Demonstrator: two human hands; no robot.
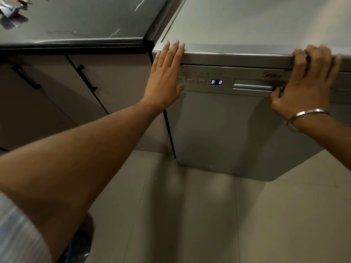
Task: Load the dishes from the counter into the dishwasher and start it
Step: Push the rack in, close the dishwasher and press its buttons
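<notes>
From the head view, the dishwasher [237, 130] is standing shut beside the counter [76, 25] with its display [216, 82] glowing, so starting looks to be the step; next calls for pressing a button. The left hand [165, 76] is lying flat-fingered against the panel's corner, while the right hand [307, 82] is curling over the top edge, thumb by the handle [252, 87]

Dark glossy surface [79, 19] at upper left, with crumpled wrappers [9, 15] lying at its far left corner. Beside it, grey top of dishwasher [247, 25], bare. Below, pale tiled floor [209, 215], carrying the dishwasher.
</notes>
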